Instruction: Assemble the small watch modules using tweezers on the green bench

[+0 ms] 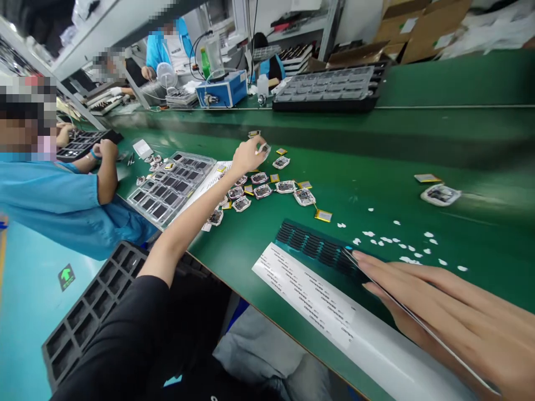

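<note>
My left hand reaches across the green bench, its fingers pinched on a small white-rimmed circuit unit. Near it lie several similar units, such as one with a dark circuit board, some with a yellow battery pack wired on. My right hand is closed around thin metal tweezers. The tweezers' tips meet a sheet of black adhesive strips, by a small blue spot. A white printed sheet lies alongside, partly beneath my right hand.
Small white scraps and a lone circuit unit lie to the right. A clear tray of dark screens sits left, near a co-worker's arm. Behind are a black tray stack and a blue box.
</note>
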{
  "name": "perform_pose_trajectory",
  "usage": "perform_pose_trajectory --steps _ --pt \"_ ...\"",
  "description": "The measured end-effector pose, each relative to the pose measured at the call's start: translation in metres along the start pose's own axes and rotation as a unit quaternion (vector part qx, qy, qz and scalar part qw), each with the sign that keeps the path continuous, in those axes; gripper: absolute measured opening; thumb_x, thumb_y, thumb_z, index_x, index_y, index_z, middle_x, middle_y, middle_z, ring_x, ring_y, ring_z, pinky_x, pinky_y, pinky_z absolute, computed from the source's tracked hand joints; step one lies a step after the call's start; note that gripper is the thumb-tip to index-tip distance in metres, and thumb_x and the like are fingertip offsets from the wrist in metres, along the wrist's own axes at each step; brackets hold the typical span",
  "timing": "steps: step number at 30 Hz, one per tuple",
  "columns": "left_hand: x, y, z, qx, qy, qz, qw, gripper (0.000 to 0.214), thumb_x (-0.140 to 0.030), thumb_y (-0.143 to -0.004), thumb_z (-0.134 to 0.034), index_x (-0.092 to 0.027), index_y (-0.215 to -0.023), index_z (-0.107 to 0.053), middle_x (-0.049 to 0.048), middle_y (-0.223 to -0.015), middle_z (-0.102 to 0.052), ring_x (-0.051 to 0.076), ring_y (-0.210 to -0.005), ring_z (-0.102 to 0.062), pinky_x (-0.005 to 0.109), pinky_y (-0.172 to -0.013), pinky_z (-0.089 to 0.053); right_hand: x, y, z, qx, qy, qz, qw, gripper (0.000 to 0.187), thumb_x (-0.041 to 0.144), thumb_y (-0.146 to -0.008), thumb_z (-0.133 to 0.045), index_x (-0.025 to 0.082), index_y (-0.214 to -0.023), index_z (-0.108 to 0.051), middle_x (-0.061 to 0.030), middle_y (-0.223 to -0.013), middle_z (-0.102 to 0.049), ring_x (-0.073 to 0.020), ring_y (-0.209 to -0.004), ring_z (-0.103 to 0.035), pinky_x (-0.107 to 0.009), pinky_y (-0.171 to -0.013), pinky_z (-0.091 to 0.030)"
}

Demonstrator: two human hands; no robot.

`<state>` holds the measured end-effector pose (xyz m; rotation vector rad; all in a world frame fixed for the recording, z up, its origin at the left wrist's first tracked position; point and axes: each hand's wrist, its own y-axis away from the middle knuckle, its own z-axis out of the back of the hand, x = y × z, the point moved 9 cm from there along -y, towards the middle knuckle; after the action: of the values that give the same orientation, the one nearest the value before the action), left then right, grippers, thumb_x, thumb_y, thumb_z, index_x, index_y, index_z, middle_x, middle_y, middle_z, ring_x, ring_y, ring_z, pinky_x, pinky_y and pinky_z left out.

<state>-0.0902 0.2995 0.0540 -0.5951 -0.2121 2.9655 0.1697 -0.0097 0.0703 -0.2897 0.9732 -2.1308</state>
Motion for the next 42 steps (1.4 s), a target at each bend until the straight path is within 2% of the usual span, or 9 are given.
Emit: perform_pose_trajectory --steps 3,8,14,19,27,30,33,35,42 --pt "0.015 -0.019 -0.006 0.015 -0.039 0.014 0.999 0.039 -0.020 -0.095 -0.058 -0.017 -0.130 -0.074 0.0171 -0.135 -0.075 0.035 -0.131 -0.064 0.048 -0.113 -0.049 0.006 -0.016 0.007 -0.001 0.013 0.009 1.000 0.069 0.017 -0.102 -0.068 0.028 -0.165 -0.042 0.0078 -0.108 -0.083 -0.0153 -0.082 -0.080 -0.030 -0.080 -0.067" --pt "-0.013 -0.013 -0.034 0.038 -0.064 -0.059 0.995 0.033 -0.042 -0.099 -0.061 -0.019 -0.115 -0.079 0.0125 -0.147 -0.069 0.031 -0.154 -0.044 0.044 -0.131 -0.029 0.015 -0.032 0.012 -0.001 0.019 0.032 0.999 0.074 0.012 -0.099 -0.072 0.022 -0.165 -0.041 0.0073 -0.106 -0.084 -0.0143 -0.080 -0.080 -0.030 -0.079 -0.066" --pt "-0.023 -0.023 -0.057 0.084 -0.077 -0.033 0.993 0.046 -0.043 -0.089 -0.077 -0.005 -0.114 -0.076 0.0280 -0.157 -0.056 0.042 -0.159 -0.039 0.054 -0.133 -0.027 0.009 -0.026 0.010 -0.001 0.021 0.016 1.000 0.077 0.012 -0.099 -0.072 0.027 -0.167 -0.039 0.0101 -0.105 -0.083 -0.0143 -0.077 -0.080 -0.030 -0.076 -0.067" --pt "-0.029 -0.025 -0.049 0.111 -0.038 -0.047 0.992 0.031 -0.029 -0.086 -0.081 -0.013 -0.112 -0.075 0.0153 -0.132 -0.074 0.034 -0.136 -0.063 0.061 -0.125 -0.041 0.009 -0.022 0.009 -0.002 0.023 0.023 0.999 0.076 0.012 -0.099 -0.071 0.024 -0.167 -0.038 0.0076 -0.105 -0.083 -0.0153 -0.078 -0.080 -0.030 -0.075 -0.067" --pt "-0.056 -0.005 -0.022 0.079 0.154 -0.099 0.980 0.011 -0.023 -0.088 -0.069 -0.017 -0.098 -0.067 0.0120 -0.106 -0.083 0.024 -0.106 -0.076 0.039 -0.104 -0.057 0.005 -0.019 0.009 -0.003 0.013 0.005 1.000 0.081 0.012 -0.097 -0.073 0.029 -0.168 -0.037 0.0084 -0.106 -0.084 -0.0153 -0.080 -0.080 -0.029 -0.078 -0.065" --pt "-0.073 0.014 -0.014 0.082 0.297 -0.099 0.946 0.005 -0.024 -0.100 -0.057 -0.019 -0.100 -0.055 0.0101 -0.108 -0.083 0.018 -0.105 -0.078 0.032 -0.099 -0.058 0.004 -0.017 0.007 0.011 0.008 0.003 1.000 0.079 0.014 -0.098 -0.073 0.029 -0.168 -0.037 0.0085 -0.108 -0.084 -0.0161 -0.083 -0.080 -0.032 -0.080 -0.065" --pt "-0.090 0.049 -0.010 0.131 0.568 -0.054 0.810 0.011 -0.024 -0.103 -0.056 -0.021 -0.096 -0.047 0.0037 -0.092 -0.079 0.016 -0.095 -0.080 0.031 -0.096 -0.059 0.003 -0.016 0.004 0.028 0.001 -0.012 1.000 0.074 0.016 -0.099 -0.072 0.029 -0.166 -0.042 0.0068 -0.111 -0.083 -0.0178 -0.091 -0.080 -0.033 -0.085 -0.064" --pt "-0.104 0.082 -0.015 0.178 0.625 -0.031 0.759 0.013 -0.027 -0.103 -0.059 -0.022 -0.095 -0.050 -0.0043 -0.076 -0.071 0.012 -0.071 -0.076 0.028 -0.084 -0.059 0.000 -0.016 0.003 0.019 -0.027 -0.044 0.998 0.063 0.015 -0.103 -0.065 0.031 -0.162 -0.048 0.0051 -0.114 -0.083 -0.0176 -0.095 -0.080 -0.031 -0.086 -0.064" --pt "-0.144 0.193 -0.049 0.385 0.544 -0.075 0.742 0.009 -0.031 -0.101 -0.060 -0.023 -0.103 -0.057 -0.0109 -0.064 -0.049 0.006 -0.044 -0.047 0.022 -0.052 -0.046 -0.023 -0.008 0.007 -0.040 0.004 -0.218 0.975 0.037 0.012 -0.105 -0.051 0.031 -0.130 -0.070 0.0098 -0.071 -0.075 -0.0094 -0.043 -0.061 -0.021 -0.041 -0.046"
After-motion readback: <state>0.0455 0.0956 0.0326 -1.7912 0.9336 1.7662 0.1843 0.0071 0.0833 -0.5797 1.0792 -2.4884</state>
